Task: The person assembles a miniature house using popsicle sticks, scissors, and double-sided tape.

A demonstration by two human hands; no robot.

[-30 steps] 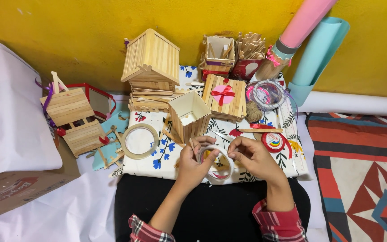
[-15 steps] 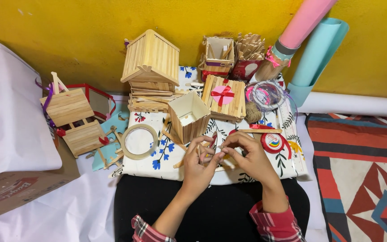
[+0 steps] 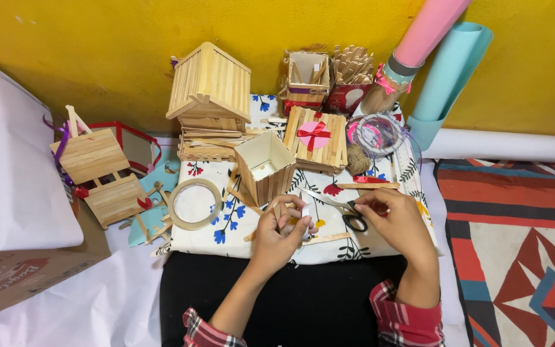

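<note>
Head view: a yellow wall (image 3: pixel 97 58) is seen at the back, and a flowered cloth (image 3: pixel 380 241) is spread out flat so the craft things can be kept on it. A big stick house (image 3: pixel 208 96) is stood near the wall, out of the way. An open stick box (image 3: pixel 266 168) is set just in front of it, close to the hands. A tape ring (image 3: pixel 195 204) is laid flat to its left. Black scissors (image 3: pixel 348 215) are laid on the cloth, and they are touched at the handle by the right hand (image 3: pixel 396 222), fingers curled, as if to be picked up. A small white piece (image 3: pixel 305 212) is pinched in the fingers of the left hand (image 3: pixel 277 234), just above the cloth, held up near the scissors.
</note>
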